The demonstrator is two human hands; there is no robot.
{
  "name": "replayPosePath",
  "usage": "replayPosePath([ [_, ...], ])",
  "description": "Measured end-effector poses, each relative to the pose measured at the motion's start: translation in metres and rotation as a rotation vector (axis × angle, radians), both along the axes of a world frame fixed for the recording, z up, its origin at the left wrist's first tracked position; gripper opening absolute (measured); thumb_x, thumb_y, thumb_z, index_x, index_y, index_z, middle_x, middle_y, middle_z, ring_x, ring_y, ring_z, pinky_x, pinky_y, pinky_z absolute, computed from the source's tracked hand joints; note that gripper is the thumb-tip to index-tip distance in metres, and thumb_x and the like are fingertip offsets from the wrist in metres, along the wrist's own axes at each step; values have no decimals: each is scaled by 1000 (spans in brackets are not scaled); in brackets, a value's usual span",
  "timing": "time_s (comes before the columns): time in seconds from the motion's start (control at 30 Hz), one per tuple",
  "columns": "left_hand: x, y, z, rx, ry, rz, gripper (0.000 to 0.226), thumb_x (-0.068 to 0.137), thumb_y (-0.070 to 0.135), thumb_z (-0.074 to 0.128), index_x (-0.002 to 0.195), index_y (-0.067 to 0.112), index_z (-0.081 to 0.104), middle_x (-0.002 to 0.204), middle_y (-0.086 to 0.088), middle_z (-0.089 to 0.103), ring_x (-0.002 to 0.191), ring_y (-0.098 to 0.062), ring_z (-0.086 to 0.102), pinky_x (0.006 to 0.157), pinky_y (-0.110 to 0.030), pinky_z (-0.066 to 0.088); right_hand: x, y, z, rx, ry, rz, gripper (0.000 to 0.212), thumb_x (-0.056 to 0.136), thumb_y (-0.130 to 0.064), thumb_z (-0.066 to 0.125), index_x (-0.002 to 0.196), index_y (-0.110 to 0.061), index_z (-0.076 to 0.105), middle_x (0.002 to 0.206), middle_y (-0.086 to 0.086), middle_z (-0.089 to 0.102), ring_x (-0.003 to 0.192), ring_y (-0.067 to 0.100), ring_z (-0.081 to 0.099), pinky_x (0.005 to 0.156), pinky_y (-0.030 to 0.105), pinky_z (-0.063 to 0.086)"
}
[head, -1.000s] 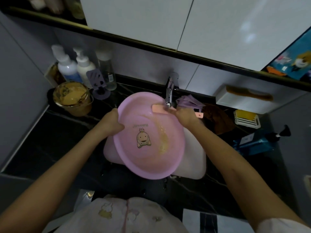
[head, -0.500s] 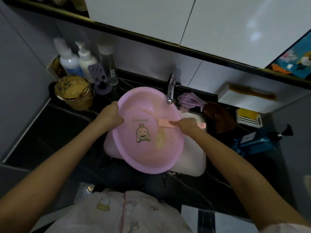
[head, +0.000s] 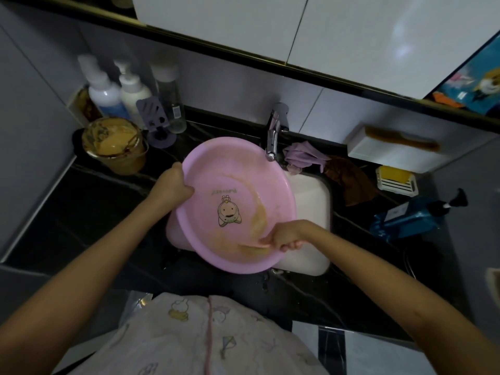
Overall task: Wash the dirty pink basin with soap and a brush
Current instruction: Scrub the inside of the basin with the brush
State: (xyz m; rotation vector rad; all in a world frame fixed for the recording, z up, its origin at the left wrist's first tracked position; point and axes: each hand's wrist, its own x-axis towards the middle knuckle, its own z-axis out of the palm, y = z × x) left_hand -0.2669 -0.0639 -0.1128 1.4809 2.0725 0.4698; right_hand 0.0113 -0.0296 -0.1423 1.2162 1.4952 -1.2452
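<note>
The pink basin is tilted over the white sink, its inside facing me, with a cartoon sticker in the middle. A yellow-brown smear curves down its right inner side. My left hand grips the basin's left rim. My right hand grips a pink brush, whose head is pressed against the lower inner wall, in the smear. The steel tap stands above the basin's upper rim; I see no water running.
On the black counter to the left stand a dirty brown-filled bucket, pump bottles and a purple holder. Right of the tap lie purple gloves, a brown cloth, a yellow soap dish and a blue pump bottle.
My right hand has swept the brush from under the tap down the basin's right inner side to its lower wall. The left hand keeps its grip on the rim.
</note>
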Motion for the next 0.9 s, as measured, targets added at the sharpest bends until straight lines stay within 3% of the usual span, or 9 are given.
replayPosePath([
  [0.07,-1,1,0,-20,8,-14,35,79,3,61,110,-3,45,89,-11,46,79,-27,50,52,-28,32,9,21,2,246,-89,33,43,96,-16,42,139,-17,44,62,2,46,45,13,38,40,18,32],
  [0.13,0,2,1,-35,1,-27,36,79,4,62,111,-1,45,91,-10,46,79,-25,49,51,-26,33,14,42,2,614,-118,106,40,99,-30,39,134,-16,49,97,9,62,82,24,62,68,26,48],
  [0.2,1,4,2,-32,-5,-43,37,78,5,62,111,-1,45,91,-10,47,79,-23,49,51,-24,34,13,54,-1,862,-116,240,38,98,-26,37,136,-29,46,124,7,57,111,28,57,85,32,45],
  [0.27,1,5,3,-21,-1,-50,37,77,4,62,110,-2,45,91,-11,48,78,-23,49,51,-25,34,9,55,-4,911,-128,315,43,98,-21,35,139,-35,39,125,7,55,111,29,57,82,34,44],
  [0.37,1,5,2,-15,-5,-47,37,77,4,62,110,-1,46,91,-10,48,78,-22,49,51,-23,34,8,34,-12,767,-158,338,36,99,-27,34,132,-24,46,116,7,57,100,27,58,74,32,42],
  [0.5,2,6,0,-10,11,-37,39,78,4,62,113,-2,46,92,-9,47,79,-21,48,56,-24,35,11,9,-7,456,-116,133,38,99,-42,37,104,-11,57,78,2,56,66,18,53,60,26,41],
  [0.67,2,10,-1,-14,21,-39,38,78,5,63,111,0,46,91,-9,47,78,-21,48,51,-21,31,19,29,-5,858,-190,294,47,98,-17,34,142,-32,33,119,9,57,102,28,59,74,32,44],
  [0.8,-1,11,-4,-27,17,-51,38,77,5,63,111,-1,46,92,-10,47,83,-25,50,59,-26,35,10,10,-13,399,-120,227,33,99,-25,40,123,-9,55,83,6,58,57,15,48,56,26,43],
  [0.9,-2,14,-1,-49,-17,-66,41,77,4,63,114,1,46,96,-10,47,85,-23,49,65,-29,38,17,14,4,121,-70,59,50,91,-5,47,139,-20,45,62,1,47,41,8,31,39,17,28],
])
